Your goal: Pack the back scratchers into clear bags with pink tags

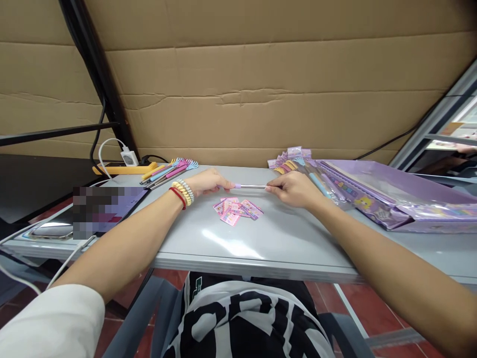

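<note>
At 12 o'clock, left grip (209, 183) and right grip (294, 189) pinch a lilac-ended metal rod (253, 186), likely extending it, next needing steadiness.

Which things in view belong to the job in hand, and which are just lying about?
Likely the job:
metal rod, held by left hand and right hand
pink cards
loose rods
bagged rods
purple box, perhaps

Apparently lying about:
white plug
yellow block
phone-like object

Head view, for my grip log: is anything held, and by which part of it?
A slim metal rod is held: left hand at its lilac part, right hand farther along.
</note>
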